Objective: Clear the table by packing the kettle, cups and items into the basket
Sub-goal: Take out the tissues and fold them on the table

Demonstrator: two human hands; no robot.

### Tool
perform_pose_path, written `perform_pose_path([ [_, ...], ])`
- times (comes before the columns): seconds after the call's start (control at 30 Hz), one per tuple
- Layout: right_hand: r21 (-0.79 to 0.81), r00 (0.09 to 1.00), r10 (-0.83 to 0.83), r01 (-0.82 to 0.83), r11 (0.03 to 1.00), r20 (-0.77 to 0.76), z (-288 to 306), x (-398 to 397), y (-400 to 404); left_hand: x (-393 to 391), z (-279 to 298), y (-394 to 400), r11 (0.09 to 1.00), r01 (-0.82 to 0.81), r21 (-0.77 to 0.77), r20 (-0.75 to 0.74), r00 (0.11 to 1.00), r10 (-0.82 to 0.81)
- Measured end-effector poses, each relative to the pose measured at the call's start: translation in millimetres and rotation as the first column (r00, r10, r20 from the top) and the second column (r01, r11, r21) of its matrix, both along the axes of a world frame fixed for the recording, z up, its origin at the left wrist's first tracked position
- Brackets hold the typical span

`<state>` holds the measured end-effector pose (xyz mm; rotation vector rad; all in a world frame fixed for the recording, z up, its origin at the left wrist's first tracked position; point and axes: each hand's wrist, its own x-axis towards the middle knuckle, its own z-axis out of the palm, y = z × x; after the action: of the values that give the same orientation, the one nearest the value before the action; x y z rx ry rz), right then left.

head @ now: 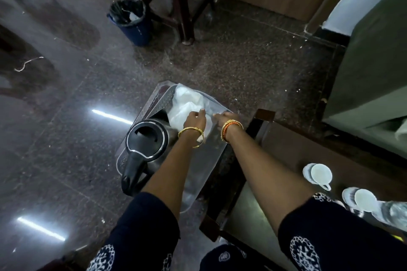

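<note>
While the basket (211, 138) sits on the floor just beside the table (308, 156), both arms reach down into it. It is a clear plastic basket with little holes in its sides. I think it stands so close so that things from the table can go in with a short reach.

Inside the basket, at its left end, stands the black kettle (146, 138), upright, with its handle pointing toward the person. It is already packed. Its spot leaves the rest of the basket free.

At the far end of the basket lies a white plastic bag (187, 103), all crumpled. The left hand (195, 119) rests on the bag, fingers bent down onto it. The right hand (226, 117) is just beside it, at the bag's edge. The picture is blurry there, so I cannot tell if either hand really pinches the bag or only pushes it. My guess is that the hands are pressing the bag flat or tucking it in to make room.

To the right of the basket, on the table, two white cups (320, 175) still wait on their saucers. They are not packed yet.

Far beyond the basket stands a blue bin (134, 22), next to the legs of a brown chair (176, 6). Nothing blocks the way from the cups to the basket, but the bag and the kettle take up a lot of room.
</note>
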<state>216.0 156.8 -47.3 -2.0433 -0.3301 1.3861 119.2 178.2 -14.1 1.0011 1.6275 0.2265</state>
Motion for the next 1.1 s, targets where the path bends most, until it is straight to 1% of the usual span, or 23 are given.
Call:
perform_pose_path([
  [0.03,0.046,0.999,-0.036,0.035,0.998,0.002,3,0,-5,2,4,1,1.0,0.017,-0.017,-0.026,1.0,-0.017],
  [0.07,0.107,0.999,-0.038,0.036,0.994,0.018,8,0,-11,4,9,2,1.0,0.02,-0.017,-0.063,0.998,-0.021],
  [0.1,0.172,0.998,-0.012,0.002,0.985,0.057,16,-2,-18,7,16,1,1.0,-0.008,-0.01,-0.097,0.995,0.007],
  [0.13,0.232,0.995,0.024,-0.047,0.972,0.098,27,-4,-26,9,23,0,0.997,-0.074,0.011,-0.112,0.991,0.075],
  [0.2,0.35,0.985,0.068,-0.122,0.929,0.161,47,-8,-49,12,40,-6,0.976,-0.2,0.089,-0.089,0.974,0.208],
  [0.27,0.462,0.972,0.062,-0.163,0.872,0.226,69,-10,-79,14,51,-17,0.965,-0.196,0.176,-0.046,0.977,0.207],
  [0.3,0.508,0.944,0.05,-0.22,0.833,0.327,80,-10,-97,14,57,-26,0.964,-0.188,0.189,-0.014,0.981,0.194],
  [0.37,0.55,0.831,0.031,-0.395,0.736,0.556,99,-7,-135,14,73,-54,0.964,-0.201,0.174,0.08,0.979,0.19],
  [0.43,0.542,0.739,0.032,-0.521,0.659,0.673,115,-2,-175,14,86,-88,0.96,-0.189,0.207,0.137,0.977,0.163],
  [0.47,0.548,0.725,0.023,-0.541,0.639,0.689,121,3,-194,14,92,-107,0.958,-0.17,0.231,0.146,0.98,0.138],
  [0.5,0.571,0.745,-0.008,-0.505,0.647,0.668,127,7,-215,15,98,-127,0.956,-0.145,0.255,0.158,0.982,0.106],
  [0.53,0.614,0.808,-0.063,-0.391,0.686,0.585,130,12,-234,18,103,-144,0.955,-0.12,0.273,0.177,0.982,0.073],
  [0.57,0.638,0.892,-0.129,-0.203,0.743,0.433,132,19,-250,22,108,-160,0.956,-0.089,0.281,0.193,0.981,0.035],
  [0.6,0.617,0.954,-0.209,0.033,0.786,0.214,135,28,-263,27,112,-175,0.96,-0.047,0.277,0.204,0.979,-0.011],
  [0.63,0.537,0.95,-0.308,0.283,0.795,-0.045,136,38,-270,33,112,-184,0.964,0.005,0.266,0.207,0.976,-0.062],
  [0.67,0.41,0.875,-0.403,0.482,0.774,-0.267,136,51,-281,40,112,-196,0.966,0.07,0.247,0.206,0.971,-0.123],
  [0.7,0.287,0.778,-0.462,0.6,0.747,-0.426,136,65,-291,47,111,-207,0.965,0.132,0.225,0.209,0.961,-0.181],
  [0.73,0.21,0.711,-0.48,0.647,0.733,-0.514,136,79,-303,56,110,-218,0.96,0.193,0.201,0.21,0.949,-0.235],
  [0.77,0.192,0.698,-0.453,0.637,0.746,-0.555,135,93,-317,63,108,-230,0.951,0.254,0.177,0.203,0.936,-0.287],
  [0.83,0.232,0.756,-0.377,0.56,0.795,-0.535,135,113,-338,78,102,-250,0.923,0.355,0.146,0.17,0.91,-0.377],
  [0.93,0.262,0.846,-0.333,0.463,0.847,-0.417,131,136,-372,103,95,-285,0.891,0.44,0.113,0.168,0.875,-0.454],
  [1.03,0.224,0.874,-0.333,0.425,0.877,-0.354,130,149,-400,124,93,-317,0.871,0.488,0.059,0.2,0.849,-0.489],
  [1.1,0.209,0.918,-0.308,0.362,0.909,-0.249,128,156,-418,139,98,-337,0.875,0.483,0.026,0.211,0.853,-0.477],
])
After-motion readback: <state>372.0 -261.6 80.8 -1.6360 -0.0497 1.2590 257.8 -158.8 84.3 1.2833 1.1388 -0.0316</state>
